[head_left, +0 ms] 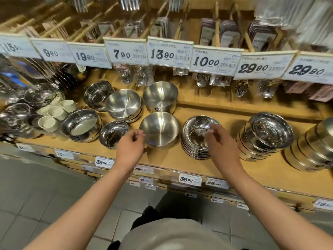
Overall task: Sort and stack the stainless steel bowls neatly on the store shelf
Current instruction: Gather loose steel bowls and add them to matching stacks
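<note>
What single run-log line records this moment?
left hand: pinches rim of brushed steel bowl | right hand: open over stack of shiny steel bowls | wooden shelf: sorting unfinished

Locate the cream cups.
Head view, left side of the shelf: the cream cups sit clustered among steel bowls, just left of a shiny bowl at the front edge.

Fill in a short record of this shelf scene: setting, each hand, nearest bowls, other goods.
setting: wooden store shelf with price tags
left hand: at near rim of a brushed steel bowl, grip unclear
right hand: fingers loosely curled over a stack of shiny bowls, holding nothing
other goods: cream cups, packaged spoons
</note>
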Available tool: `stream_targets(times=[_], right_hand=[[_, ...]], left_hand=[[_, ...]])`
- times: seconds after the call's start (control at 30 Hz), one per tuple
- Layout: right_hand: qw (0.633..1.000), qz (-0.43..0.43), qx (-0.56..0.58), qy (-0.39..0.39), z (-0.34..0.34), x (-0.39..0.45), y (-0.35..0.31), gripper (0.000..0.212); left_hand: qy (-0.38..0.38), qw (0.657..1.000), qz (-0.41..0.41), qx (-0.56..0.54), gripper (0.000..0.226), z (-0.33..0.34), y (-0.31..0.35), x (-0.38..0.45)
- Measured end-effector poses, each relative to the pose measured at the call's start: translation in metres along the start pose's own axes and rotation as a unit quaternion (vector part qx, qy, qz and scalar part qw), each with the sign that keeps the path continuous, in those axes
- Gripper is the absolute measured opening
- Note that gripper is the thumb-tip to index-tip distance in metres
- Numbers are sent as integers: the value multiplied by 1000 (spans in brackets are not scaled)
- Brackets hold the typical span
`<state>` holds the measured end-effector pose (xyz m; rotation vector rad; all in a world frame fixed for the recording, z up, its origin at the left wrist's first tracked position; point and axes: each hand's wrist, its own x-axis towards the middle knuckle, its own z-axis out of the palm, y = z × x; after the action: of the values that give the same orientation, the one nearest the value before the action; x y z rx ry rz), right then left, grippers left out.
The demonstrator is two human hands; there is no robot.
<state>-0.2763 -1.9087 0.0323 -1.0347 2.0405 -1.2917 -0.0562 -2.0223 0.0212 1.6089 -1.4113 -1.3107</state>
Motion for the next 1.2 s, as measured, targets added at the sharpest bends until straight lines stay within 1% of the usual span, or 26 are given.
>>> stream_targets(times=[0.1,0.17,0.2,0.27,0.37,0.43,0.47,0.57,0.7,0.8,0.87,0.9,1.0,1.03,1.1,1.2], right_hand=[[998,16,3,-58,19,3,-7,18],[996,24,-6,-81,33,3,-12,26],[996,29,-4,-88,40,2,-13,27],[993,45,4,-106,53,1,-14,19],[987,92,25,-127,70,-3,-15,16],[984,128,28,-122,82,-5,-18,22],[982,143,36,-119,88,-6,-18,19],[978,164,45,-124,102,-12,-16,4],[973,201,20,-114,125,-9,-1,16],[955,268,104,-77,141,0,7,22],[947,293,116,-58,148,7,8,21],[945,304,115,-45,150,10,8,24],[940,332,79,-21,155,19,6,46],[937,342,74,-18,158,21,7,49],[929,359,90,-8,162,22,7,44],[922,370,111,12,169,21,4,35]], left_hand=[[10,1000,-8,-24,15,-17,-5,7],[4,999,-9,-30,16,-26,-7,11],[0,999,-10,-32,15,-30,-7,13],[-5,999,-12,-34,14,-39,-10,18],[-10,1000,-14,-24,16,-52,-15,25],[-5,1000,-21,-18,18,-61,-17,30],[-2,1000,-24,-17,19,-66,-19,33],[-11,999,-30,-7,15,-81,-23,41],[-20,999,-37,2,12,-101,-33,52],[-16,998,-54,8,13,-115,-43,59],[-19,998,-67,10,14,-124,-50,63],[-22,997,-73,11,14,-128,-53,65],[-33,996,-86,6,9,-136,-60,71],[-35,995,-90,8,15,-138,-61,74],[-51,994,-96,10,20,-142,-66,80],[-68,991,-109,28,14,-146,-74,90]])
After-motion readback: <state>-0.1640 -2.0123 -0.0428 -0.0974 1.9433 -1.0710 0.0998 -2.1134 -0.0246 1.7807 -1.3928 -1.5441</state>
